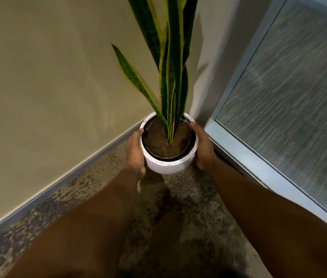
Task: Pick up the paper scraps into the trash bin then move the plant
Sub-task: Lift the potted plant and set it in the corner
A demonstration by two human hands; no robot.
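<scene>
A snake plant (pixel 168 73) with long green, yellow-edged leaves grows from brown soil in a round white pot (pixel 168 166). The pot is in the corner of the room, low over the speckled floor; I cannot tell whether it touches the floor. My left hand (pixel 135 154) grips the pot's left side, fingers curled round the wall. My right hand (pixel 202 146) grips its right side the same way. Both forearms reach forward from the bottom of the view. No paper scraps or trash bin are in view.
A beige wall (pixel 48 87) with a grey baseboard (pixel 62 181) runs along the left. A frosted glass panel (pixel 291 109) in a metal frame (pixel 245 157) stands close on the right. Speckled carpet (pixel 178 207) lies below the pot.
</scene>
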